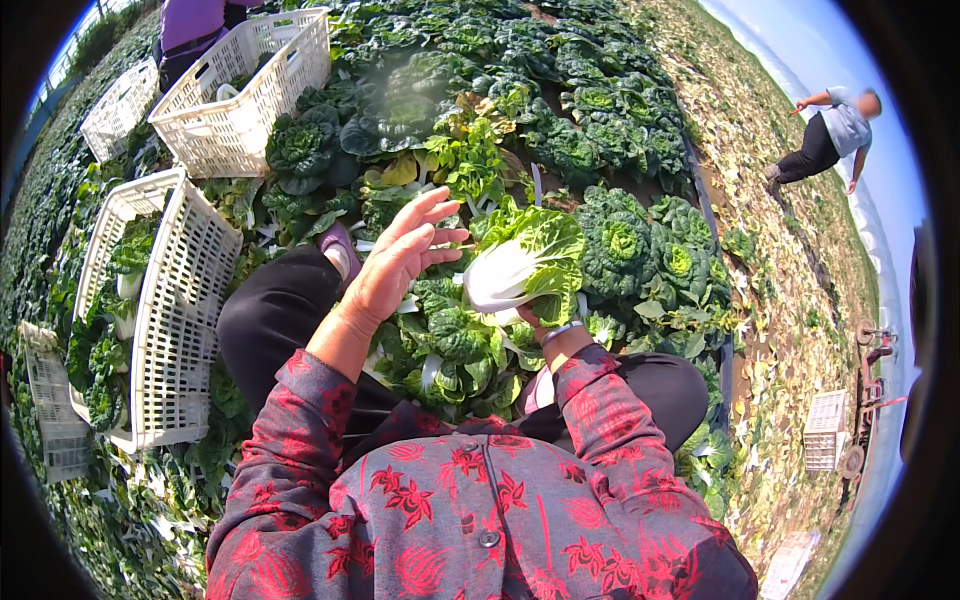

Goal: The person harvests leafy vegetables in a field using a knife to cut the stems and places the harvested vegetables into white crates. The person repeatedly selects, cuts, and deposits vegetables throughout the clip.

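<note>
A head of leafy Chinese cabbage [501,276] lies tilted before me, its white stalk base towards the left and its green leaves towards the right. My right hand [529,315] holds it from below, with most of the fingers hidden under the head. A silver bracelet [561,332] circles that wrist. My left hand [405,259] is raised just left of the stalk base, fingers apart, with nothing in it. Loose cut leaves [450,352] cover the ground between my knees. Beyond the cabbage, a thin pale blade-like strip [537,184] stands upright among the plants.
Left of me stands a white plastic crate [174,322] with cabbages in it. Another crate [217,135] is farther off, near a person in purple [191,26]. Growing cabbages [619,236] fill the rows ahead. At right, a person [832,131] walks over leaf-strewn ground.
</note>
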Demonstrator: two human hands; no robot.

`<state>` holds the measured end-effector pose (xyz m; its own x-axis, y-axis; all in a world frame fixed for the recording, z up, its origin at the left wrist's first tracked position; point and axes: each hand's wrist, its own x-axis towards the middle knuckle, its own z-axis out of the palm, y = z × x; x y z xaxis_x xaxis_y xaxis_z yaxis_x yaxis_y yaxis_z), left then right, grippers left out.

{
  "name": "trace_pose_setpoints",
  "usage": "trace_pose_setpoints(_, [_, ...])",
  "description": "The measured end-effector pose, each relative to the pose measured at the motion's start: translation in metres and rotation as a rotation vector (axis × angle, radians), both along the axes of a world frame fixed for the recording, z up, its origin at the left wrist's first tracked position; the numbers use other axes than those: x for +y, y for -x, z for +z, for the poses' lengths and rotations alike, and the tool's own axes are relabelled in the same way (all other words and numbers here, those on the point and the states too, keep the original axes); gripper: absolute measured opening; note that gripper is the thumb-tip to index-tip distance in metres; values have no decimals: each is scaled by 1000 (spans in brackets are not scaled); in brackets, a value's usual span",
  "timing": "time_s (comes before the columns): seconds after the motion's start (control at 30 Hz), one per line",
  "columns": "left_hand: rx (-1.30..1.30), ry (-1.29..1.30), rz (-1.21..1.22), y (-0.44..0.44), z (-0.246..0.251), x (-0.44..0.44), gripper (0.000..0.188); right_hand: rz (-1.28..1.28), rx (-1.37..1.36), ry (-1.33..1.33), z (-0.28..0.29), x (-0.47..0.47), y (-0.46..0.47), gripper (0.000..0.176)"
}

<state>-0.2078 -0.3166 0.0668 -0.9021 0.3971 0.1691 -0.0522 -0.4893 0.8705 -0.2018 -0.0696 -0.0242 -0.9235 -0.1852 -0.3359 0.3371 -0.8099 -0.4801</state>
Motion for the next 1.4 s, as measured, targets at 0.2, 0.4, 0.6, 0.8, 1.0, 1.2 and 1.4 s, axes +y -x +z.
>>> trace_pose_setpoints(0.2, [305, 541, 329, -20, -12, 7, 29, 9, 8, -50, -4, -6, 2, 44])
trace_pose_setpoints(0.4, [244, 666, 310, -14, -27, 31, 52, 66, 91, -172, 0, -10, 11, 37])
trace_pose_setpoints(0.6, [-604, -85, -495, -12, -65, 23, 51, 388, 427, -568, 22, -6, 28, 31])
trace_pose_setpoints(0.8, [-585, -177, -185, -8, -85, 25, 48, 80, 463, -922, 85, 25, 37, 56])
trace_pose_setpoints(1.0, [-439, -66, -56, -4, -72, 30, 39, 92, 1010, -1710, 117, 2, 26, 28])
trace_pose_setpoints(1.2, [-513, -191, 127, -1, -82, 25, 37, -179, 1440, -1710, 131, -27, -4, 26])
trace_pose_setpoints(1.4, [-526, -221, 259, 4, -77, 35, 29, 197, 1315, -1321, 136, -49, -5, 48])
